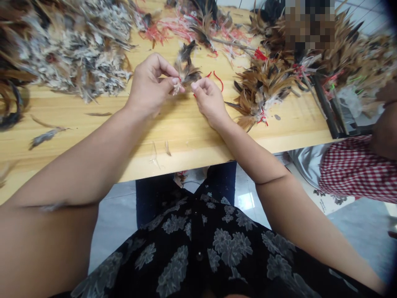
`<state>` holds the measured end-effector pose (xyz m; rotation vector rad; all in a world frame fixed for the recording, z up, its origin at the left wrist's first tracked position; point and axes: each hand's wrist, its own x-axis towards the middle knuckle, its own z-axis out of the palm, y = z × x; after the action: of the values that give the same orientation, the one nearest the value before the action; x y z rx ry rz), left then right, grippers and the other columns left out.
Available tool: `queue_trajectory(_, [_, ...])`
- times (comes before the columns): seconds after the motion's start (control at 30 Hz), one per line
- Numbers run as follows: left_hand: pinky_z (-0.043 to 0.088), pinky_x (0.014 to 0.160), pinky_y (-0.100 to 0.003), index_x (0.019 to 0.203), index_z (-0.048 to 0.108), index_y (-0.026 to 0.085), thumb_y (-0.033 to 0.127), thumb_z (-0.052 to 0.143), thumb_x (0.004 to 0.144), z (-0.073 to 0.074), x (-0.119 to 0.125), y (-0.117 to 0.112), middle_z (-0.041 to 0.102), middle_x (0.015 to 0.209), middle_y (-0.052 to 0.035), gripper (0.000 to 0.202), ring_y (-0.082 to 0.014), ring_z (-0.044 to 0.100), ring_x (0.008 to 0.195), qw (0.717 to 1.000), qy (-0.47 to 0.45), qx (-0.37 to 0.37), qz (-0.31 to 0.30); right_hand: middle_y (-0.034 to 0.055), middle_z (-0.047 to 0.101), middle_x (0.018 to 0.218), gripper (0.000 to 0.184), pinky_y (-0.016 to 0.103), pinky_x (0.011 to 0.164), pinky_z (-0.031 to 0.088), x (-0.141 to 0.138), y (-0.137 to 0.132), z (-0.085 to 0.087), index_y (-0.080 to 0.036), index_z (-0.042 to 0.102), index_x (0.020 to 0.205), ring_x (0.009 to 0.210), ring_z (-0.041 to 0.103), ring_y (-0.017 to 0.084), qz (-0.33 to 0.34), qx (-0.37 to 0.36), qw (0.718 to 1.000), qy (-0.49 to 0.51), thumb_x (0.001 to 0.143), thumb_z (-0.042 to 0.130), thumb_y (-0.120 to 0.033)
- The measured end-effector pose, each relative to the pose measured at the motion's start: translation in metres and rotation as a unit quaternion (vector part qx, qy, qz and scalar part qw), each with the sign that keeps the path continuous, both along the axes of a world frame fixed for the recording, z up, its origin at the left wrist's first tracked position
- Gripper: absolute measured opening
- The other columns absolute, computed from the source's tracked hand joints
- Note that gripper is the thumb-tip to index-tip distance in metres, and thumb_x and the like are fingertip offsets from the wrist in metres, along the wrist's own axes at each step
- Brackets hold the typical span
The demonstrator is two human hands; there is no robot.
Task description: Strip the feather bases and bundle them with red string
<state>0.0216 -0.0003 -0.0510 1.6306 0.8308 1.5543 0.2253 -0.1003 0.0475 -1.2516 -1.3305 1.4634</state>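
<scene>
My left hand (155,80) is closed in a pinch on the pale quill ends of a small feather bunch (187,68). Dark and brown plumes of the bunch fan out away from me, above the table. Just to the right, my right hand (209,97) has its thumb and fingertips pressed together on a red string (218,78). One piece of the string shows by the left fingertips, and another curls out past the right hand. How the string runs round the quills is partly hidden by the fingers.
A large heap of grey and brown feathers (77,54) covers the table's left. Tied brown feather bunches (266,89) lie at right, near a black-edged tray (330,107). Red string scraps (161,31) lie at the back. Another person's checked sleeve (356,169) is at far right.
</scene>
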Motion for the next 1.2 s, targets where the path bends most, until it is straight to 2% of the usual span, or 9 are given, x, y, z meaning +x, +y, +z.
queue_trajectory(0.07, [0.072,0.074,-0.047,0.1,0.059,0.028,0.077,0.114,0.083,0.006,-0.001,-0.007,0.064,0.083,-0.0002,0.075,-0.0261,0.078,0.071,1.0,0.01,-0.008,-0.024,-0.0066,0.056,0.09,0.017,0.02,0.081,0.053,0.005,0.008,-0.011,-0.026,0.061,0.111,0.081,0.057,0.012,-0.032,0.109,0.989,-0.094,0.127,0.062,-0.031])
queue_trajectory(0.13, [0.073,0.078,-0.047,0.1,0.06,0.027,0.068,0.115,0.088,0.015,0.001,-0.018,0.066,0.083,-0.0005,0.07,-0.0246,0.077,0.072,0.999,0.021,-0.022,-0.037,-0.003,0.071,0.103,0.003,0.028,0.101,0.061,0.008,0.012,-0.016,-0.025,0.069,0.121,0.098,0.069,0.015,-0.024,0.193,0.965,-0.173,0.123,0.067,-0.026])
queue_trajectory(0.27, [0.071,0.072,-0.039,0.096,0.062,0.026,0.049,0.116,0.095,0.034,0.011,-0.041,0.07,0.083,-0.0003,0.059,-0.0217,0.077,0.07,0.997,0.026,-0.058,-0.051,0.0071,0.087,0.134,0.014,0.034,0.125,0.057,0.014,0.012,-0.016,-0.026,0.079,0.128,0.13,0.076,0.021,0.021,0.291,0.918,-0.268,0.119,0.07,-0.021])
queue_trajectory(0.37, [0.07,0.068,-0.036,0.095,0.062,0.026,0.045,0.115,0.099,0.041,0.016,-0.051,0.072,0.083,-0.0001,0.056,-0.0231,0.082,0.073,0.995,0.02,-0.077,-0.056,0.0092,0.088,0.141,0.018,0.034,0.122,0.059,0.02,0.012,-0.019,-0.031,0.084,0.129,0.135,0.076,0.024,0.015,0.321,0.893,-0.315,0.121,0.067,-0.031])
queue_trajectory(0.53, [0.078,0.084,-0.041,0.099,0.066,0.029,0.041,0.112,0.104,0.043,0.017,-0.057,0.077,0.086,0.0015,0.047,-0.0246,0.087,0.081,0.995,0.024,-0.072,-0.062,0.0107,0.087,0.145,0.029,0.033,0.115,0.066,0.026,0.009,-0.024,-0.031,0.081,0.139,0.138,0.079,0.027,0.014,0.34,0.864,-0.371,0.126,0.058,-0.045])
queue_trajectory(0.77, [0.082,0.089,-0.047,0.102,0.067,0.03,0.036,0.106,0.109,0.05,0.022,-0.068,0.076,0.08,0.0024,0.04,-0.0268,0.089,0.082,0.995,0.022,-0.072,-0.073,0.0123,0.087,0.143,0.037,0.034,0.115,0.066,0.023,-0.005,-0.012,-0.032,0.077,0.143,0.14,0.08,0.027,0.043,0.339,0.833,-0.436,0.127,0.044,-0.04])
queue_trajectory(0.97, [0.084,0.097,-0.053,0.101,0.064,0.028,0.019,0.107,0.1,0.041,0.011,-0.056,0.075,0.082,0.0027,0.044,-0.026,0.088,0.079,0.99,0.05,-0.094,-0.096,0.0145,0.085,0.147,0.036,0.036,0.11,0.066,0.024,-0.008,-0.004,-0.028,0.07,0.142,0.135,0.081,0.028,0.061,0.342,0.8,-0.488,0.131,0.041,-0.045])
queue_trajectory(1.07, [0.082,0.097,-0.062,0.104,0.065,0.024,0.01,0.099,0.098,0.038,0.009,-0.051,0.075,0.085,0.0018,0.037,-0.0258,0.088,0.08,0.986,0.086,-0.099,-0.099,0.0152,0.084,0.149,0.037,0.04,0.109,0.066,0.028,-0.003,-0.003,-0.026,0.07,0.141,0.138,0.08,0.029,0.069,0.331,0.803,-0.491,0.131,0.04,-0.045])
queue_trajectory(1.2, [0.082,0.088,-0.054,0.099,0.063,0.028,0.008,0.098,0.094,0.038,0.015,-0.051,0.077,0.085,0.0003,0.04,-0.0258,0.084,0.076,0.991,0.069,-0.095,-0.068,0.0121,0.087,0.145,0.031,0.038,0.112,0.061,0.034,0.008,-0.007,-0.029,0.075,0.128,0.139,0.078,0.026,0.077,0.323,0.842,-0.424,0.123,0.049,-0.045])
